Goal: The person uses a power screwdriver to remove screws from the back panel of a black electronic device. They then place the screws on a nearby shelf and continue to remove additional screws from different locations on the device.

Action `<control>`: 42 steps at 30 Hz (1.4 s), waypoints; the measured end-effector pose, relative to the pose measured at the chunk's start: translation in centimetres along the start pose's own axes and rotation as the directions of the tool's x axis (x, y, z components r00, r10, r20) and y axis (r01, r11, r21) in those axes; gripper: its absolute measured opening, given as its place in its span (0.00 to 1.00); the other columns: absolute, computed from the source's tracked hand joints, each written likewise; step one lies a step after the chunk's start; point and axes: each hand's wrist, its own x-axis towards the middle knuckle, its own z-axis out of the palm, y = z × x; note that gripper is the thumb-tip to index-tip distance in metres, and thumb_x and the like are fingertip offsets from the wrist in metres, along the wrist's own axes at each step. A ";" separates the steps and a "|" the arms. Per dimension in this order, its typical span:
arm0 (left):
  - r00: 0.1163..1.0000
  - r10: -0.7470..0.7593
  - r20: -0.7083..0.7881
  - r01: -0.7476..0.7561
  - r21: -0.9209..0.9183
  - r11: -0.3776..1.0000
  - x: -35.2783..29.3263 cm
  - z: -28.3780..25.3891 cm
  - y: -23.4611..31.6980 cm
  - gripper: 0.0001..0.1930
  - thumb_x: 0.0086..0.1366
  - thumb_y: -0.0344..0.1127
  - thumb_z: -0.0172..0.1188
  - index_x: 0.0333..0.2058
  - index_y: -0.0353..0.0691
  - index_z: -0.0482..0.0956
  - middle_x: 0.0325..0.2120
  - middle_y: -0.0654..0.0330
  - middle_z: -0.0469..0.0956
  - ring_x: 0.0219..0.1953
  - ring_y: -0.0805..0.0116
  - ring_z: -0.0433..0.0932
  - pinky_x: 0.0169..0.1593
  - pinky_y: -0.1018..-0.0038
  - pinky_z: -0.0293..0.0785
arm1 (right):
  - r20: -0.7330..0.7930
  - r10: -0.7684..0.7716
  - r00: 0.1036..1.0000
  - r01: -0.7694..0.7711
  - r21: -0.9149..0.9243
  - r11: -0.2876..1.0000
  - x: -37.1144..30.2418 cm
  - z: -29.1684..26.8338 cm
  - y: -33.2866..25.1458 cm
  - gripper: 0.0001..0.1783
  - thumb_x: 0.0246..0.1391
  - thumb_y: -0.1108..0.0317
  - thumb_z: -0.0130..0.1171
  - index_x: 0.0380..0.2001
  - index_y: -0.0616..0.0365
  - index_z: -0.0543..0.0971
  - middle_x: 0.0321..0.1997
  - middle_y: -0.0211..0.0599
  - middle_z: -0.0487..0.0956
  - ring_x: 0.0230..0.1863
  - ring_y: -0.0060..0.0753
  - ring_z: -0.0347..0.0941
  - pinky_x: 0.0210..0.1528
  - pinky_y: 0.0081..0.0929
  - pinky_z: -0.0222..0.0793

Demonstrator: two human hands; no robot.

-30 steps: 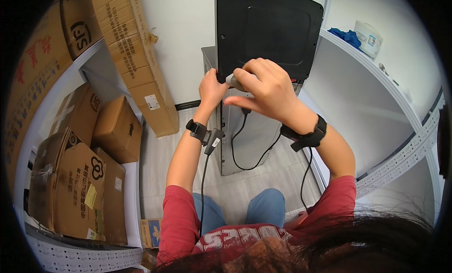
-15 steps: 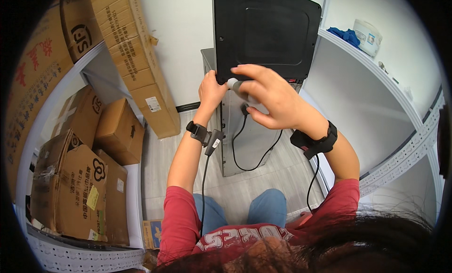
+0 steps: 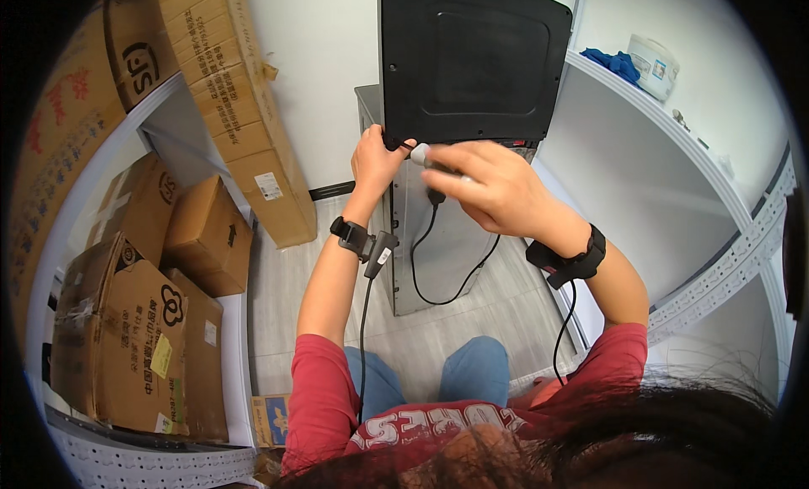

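My left hand (image 3: 376,162) is closed in a pinch at the lower left corner of a black panel (image 3: 472,59). A thin dark piece shows at its fingertips, too small to name. Beside my left thumb sits a small part with a light grey, rounded end (image 3: 419,154). My right hand (image 3: 497,187) reaches in from the right, its fingers at that part and smeared by motion; whether they grip it cannot be made out. Below them a black plug (image 3: 436,197) with a looping cable (image 3: 419,270) hangs against a grey metal cabinet (image 3: 407,287). The panel stands raised over this cabinet.
Cardboard boxes (image 3: 206,236) fill the shelf on the left, and a tall carton (image 3: 253,143) leans next to the white wall. On the right-hand white shelf (image 3: 666,110) are a blue cloth (image 3: 611,65) and a white tub (image 3: 653,67). Black wrist straps trail cables from both my arms.
My right hand has shifted a little right and down, and its fingers have swung from spread above the grey-ended part to closer together beside it. My left hand stays at the panel corner.
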 end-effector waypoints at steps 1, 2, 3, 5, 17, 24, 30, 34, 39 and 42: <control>1.000 0.012 -0.015 -0.011 0.011 1.000 -0.1 -0.1 0.0 0.24 0.48 0.51 0.68 0.31 0.35 0.72 0.31 0.54 0.75 0.34 0.54 0.76 0.36 0.63 0.71 | 0.043 0.013 0.999 -0.012 -0.011 1.000 -0.4 0.0 -0.4 0.18 0.40 0.67 0.66 0.38 0.57 0.76 0.33 0.37 0.74 0.24 0.34 0.72 0.24 0.27 0.68; 0.999 0.023 -0.029 -0.022 0.022 1.000 -0.2 -0.1 0.0 0.24 0.48 0.51 0.68 0.31 0.35 0.72 0.30 0.55 0.75 0.34 0.54 0.76 0.35 0.63 0.71 | 0.085 0.026 0.996 -0.024 -0.021 0.999 -0.7 -0.1 -0.9 0.18 0.40 0.68 0.66 0.38 0.57 0.76 0.33 0.36 0.74 0.23 0.34 0.71 0.24 0.27 0.68; 1.000 0.009 -0.027 -0.008 0.024 1.000 0.0 0.0 -0.3 0.24 0.48 0.51 0.68 0.31 0.36 0.72 0.30 0.55 0.75 0.34 0.54 0.76 0.35 0.64 0.71 | 0.163 0.186 0.969 -0.179 -0.060 0.982 -1.0 -0.2 -1.5 0.16 0.41 0.66 0.66 0.36 0.57 0.76 0.29 0.34 0.73 0.20 0.30 0.70 0.21 0.25 0.66; 1.000 0.002 -0.009 -0.002 0.017 1.000 -0.1 0.0 0.1 0.25 0.47 0.51 0.69 0.31 0.36 0.73 0.30 0.55 0.75 0.34 0.55 0.76 0.36 0.64 0.72 | 0.097 0.270 0.958 -0.246 -0.207 0.947 -1.6 0.1 -2.0 0.14 0.41 0.64 0.65 0.31 0.56 0.75 0.23 0.31 0.69 0.16 0.26 0.68 0.18 0.22 0.64; 0.993 0.101 0.061 -0.105 0.080 0.991 1.2 -1.1 1.1 0.29 0.42 0.51 0.72 0.34 0.36 0.69 0.31 0.53 0.77 0.36 0.52 0.77 0.36 0.63 0.73 | 0.249 0.253 0.935 -0.113 -0.465 0.878 0.1 -0.7 -3.1 0.17 0.46 0.62 0.58 0.39 0.57 0.73 0.33 0.34 0.69 0.21 0.24 0.64 0.22 0.18 0.64; 0.988 0.119 0.096 -0.129 0.109 0.986 1.2 -1.2 1.1 0.30 0.42 0.53 0.73 0.30 0.33 0.69 0.26 0.50 0.78 0.32 0.49 0.78 0.33 0.63 0.73 | 0.447 -0.018 0.894 0.255 -0.475 0.842 1.8 -0.2 -3.1 0.11 0.38 0.71 0.56 0.30 0.57 0.71 0.32 0.35 0.68 0.20 0.22 0.64 0.18 0.17 0.64; 0.985 0.136 0.102 -0.145 0.083 0.986 0.8 -1.0 1.4 0.30 0.42 0.54 0.72 0.29 0.33 0.68 0.27 0.49 0.78 0.31 0.50 0.78 0.33 0.63 0.72 | 0.393 -0.014 0.919 0.226 -0.499 0.837 3.3 0.5 -3.7 0.10 0.37 0.72 0.54 0.26 0.65 0.73 0.26 0.39 0.70 0.15 0.20 0.68 0.15 0.15 0.65; 0.983 0.161 0.085 -0.155 -0.068 0.985 2.6 0.4 -2.8 0.19 0.48 0.40 0.66 0.31 0.35 0.69 0.29 0.47 0.78 0.35 0.45 0.76 0.37 0.59 0.71 | 0.364 0.093 0.927 0.085 -0.444 0.892 4.5 0.4 -4.2 0.08 0.37 0.73 0.55 0.24 0.65 0.71 0.24 0.40 0.70 0.15 0.24 0.70 0.15 0.17 0.67; 0.987 0.156 0.033 -0.155 -0.019 0.988 2.2 0.6 -1.5 0.18 0.46 0.38 0.65 0.31 0.36 0.69 0.29 0.46 0.77 0.35 0.44 0.76 0.37 0.58 0.71 | 0.418 0.367 0.831 -0.200 -0.391 0.898 4.0 0.6 -4.0 0.11 0.42 0.69 0.59 0.23 0.63 0.69 0.22 0.40 0.70 0.15 0.33 0.72 0.15 0.24 0.68; 0.984 0.176 0.000 -0.176 0.018 0.984 1.6 0.5 -0.6 0.18 0.46 0.38 0.65 0.31 0.36 0.69 0.28 0.46 0.77 0.33 0.45 0.76 0.35 0.58 0.71 | 0.373 0.512 0.773 -0.358 -0.410 0.839 3.3 0.9 -4.2 0.14 0.48 0.62 0.59 0.24 0.62 0.70 0.20 0.41 0.72 0.15 0.37 0.73 0.17 0.29 0.69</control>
